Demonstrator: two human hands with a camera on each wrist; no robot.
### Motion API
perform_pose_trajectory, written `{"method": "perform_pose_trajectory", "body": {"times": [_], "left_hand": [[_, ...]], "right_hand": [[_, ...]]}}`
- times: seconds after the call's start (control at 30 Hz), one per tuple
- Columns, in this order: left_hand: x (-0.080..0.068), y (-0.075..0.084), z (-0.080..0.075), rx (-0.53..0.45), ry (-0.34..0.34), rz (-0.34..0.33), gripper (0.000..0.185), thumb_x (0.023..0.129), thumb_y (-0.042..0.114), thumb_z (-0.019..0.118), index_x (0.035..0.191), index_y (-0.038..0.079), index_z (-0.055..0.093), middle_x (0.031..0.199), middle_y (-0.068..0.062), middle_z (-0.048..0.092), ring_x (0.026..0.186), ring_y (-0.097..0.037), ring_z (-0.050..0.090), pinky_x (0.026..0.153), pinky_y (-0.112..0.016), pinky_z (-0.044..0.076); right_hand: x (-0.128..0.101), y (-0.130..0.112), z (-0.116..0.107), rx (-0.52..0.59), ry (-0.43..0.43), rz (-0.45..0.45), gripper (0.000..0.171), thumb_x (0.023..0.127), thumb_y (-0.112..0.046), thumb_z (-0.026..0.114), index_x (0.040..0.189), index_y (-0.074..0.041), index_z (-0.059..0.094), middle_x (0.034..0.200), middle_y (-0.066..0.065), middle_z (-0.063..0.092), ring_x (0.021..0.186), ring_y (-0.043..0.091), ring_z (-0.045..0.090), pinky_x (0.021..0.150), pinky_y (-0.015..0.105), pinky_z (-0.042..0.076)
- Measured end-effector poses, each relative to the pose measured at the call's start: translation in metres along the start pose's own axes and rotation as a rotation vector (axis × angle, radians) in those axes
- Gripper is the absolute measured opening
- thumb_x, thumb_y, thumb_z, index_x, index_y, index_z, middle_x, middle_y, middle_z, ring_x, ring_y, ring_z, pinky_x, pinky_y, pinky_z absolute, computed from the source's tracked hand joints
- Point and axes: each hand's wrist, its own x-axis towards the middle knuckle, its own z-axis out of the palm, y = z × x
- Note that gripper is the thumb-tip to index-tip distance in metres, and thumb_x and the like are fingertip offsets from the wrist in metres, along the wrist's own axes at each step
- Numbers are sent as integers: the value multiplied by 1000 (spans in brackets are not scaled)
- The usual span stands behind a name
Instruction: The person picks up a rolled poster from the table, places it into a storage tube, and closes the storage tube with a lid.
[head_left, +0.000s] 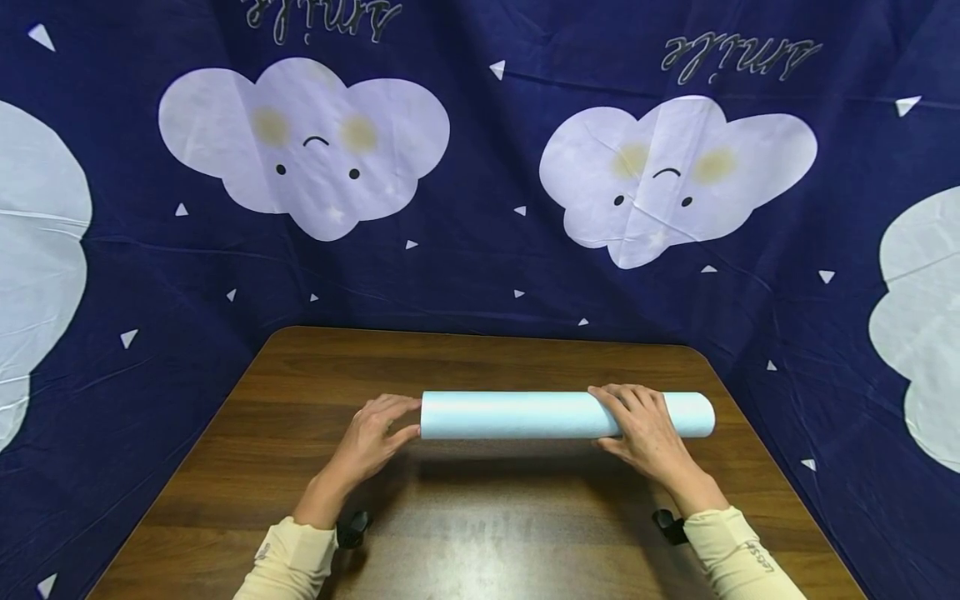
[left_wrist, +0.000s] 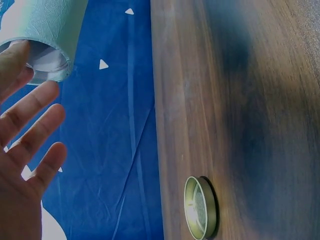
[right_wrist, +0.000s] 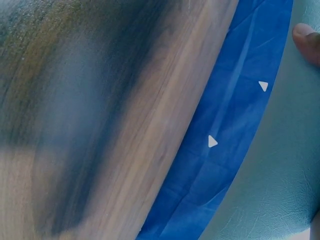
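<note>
A long pale-blue cardboard tube is held level above the table, its open end facing left. My right hand grips it near the right end, fingers over the top and thumb below; the right wrist view shows a thumb against the textured tube wall. My left hand is at the open end, thumb and a finger reaching to the rim. In the left wrist view its other fingers are spread, and something whitish shows inside the tube; what the fingertips touch there is hidden. A gold round lid stands on the table.
The brown wooden table has rounded far corners. A dark blue curtain with clouds hangs around its far and side edges. Dark straps with small devices sit at both wrists.
</note>
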Motion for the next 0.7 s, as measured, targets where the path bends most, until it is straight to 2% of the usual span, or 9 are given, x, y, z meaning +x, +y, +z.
{"method": "perform_pose_trajectory", "body": {"times": [0.27,0.5,0.7], "left_hand": [[1,1,0,-12,-17,-11,31,75,15,77,105,10,69,104,-4,71,99,-23,64,83,-56,50],[1,1,0,5,-2,-5,34,75,16,77,107,10,69,104,-4,71,98,-22,65,83,-49,51],[1,0,-3,17,3,-33,38,76,19,76,113,12,68,105,-3,71,100,-22,65,88,-46,49]], "right_hand": [[-1,0,2,-4,-3,4,89,52,-33,91,131,-16,54,118,7,59,107,31,54,89,52,39],[-1,1,1,-3,-1,6,90,52,-32,91,132,-16,54,118,7,60,107,31,54,89,52,39],[-1,2,1,-8,-3,15,89,52,-33,91,131,-17,54,118,6,60,107,31,54,89,51,39]]}}
